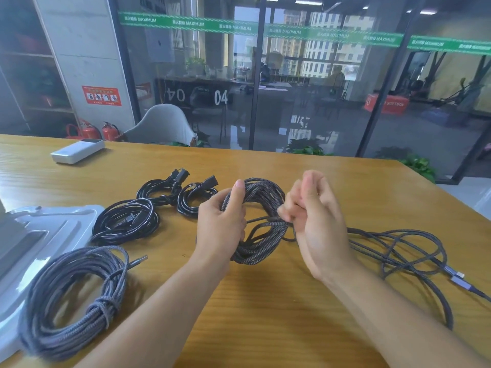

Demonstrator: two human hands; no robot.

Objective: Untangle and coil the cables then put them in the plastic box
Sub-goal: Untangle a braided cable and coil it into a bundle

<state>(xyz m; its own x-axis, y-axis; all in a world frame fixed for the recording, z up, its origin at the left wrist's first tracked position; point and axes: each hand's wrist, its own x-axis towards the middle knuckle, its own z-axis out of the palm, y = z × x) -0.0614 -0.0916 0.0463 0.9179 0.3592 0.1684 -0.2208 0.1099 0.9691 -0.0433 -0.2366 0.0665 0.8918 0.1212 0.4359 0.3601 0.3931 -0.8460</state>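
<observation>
Near the middle of the bench (265, 301), the left hand (220, 224) grips a partly formed coil of braided cable (256, 227), thumb on top and fingers curled round the bundled turns. This grip most likely serves to keep the finished loops stacked so they cannot spring apart while more cable is added. The right hand (312, 221) is raised just beside the coil, fingers curled; a strand runs to its fingertips and it appears to pinch that strand, though motion blur makes the contact uncertain. The free length of the same cable (398, 251) trails toward the right edge of the bench in loose, crossing loops, ending in a pair of connectors (455, 277) near that edge. This slack is judged to be the remaining work on this cable; its crossings may snag as it is drawn in.

At the near left corner a finished grey braided coil (77, 296) lies flat, bound with a wrap of its own cable, partly over the rim of the clear plastic box (39, 229). Nothing is seen inside the box. Behind it, toward the far left, black power cables (148, 208) lie in three linked coils, plugs outward, seemingly staged for later handling. A white power bank (77, 150) sits near the far left edge.
</observation>
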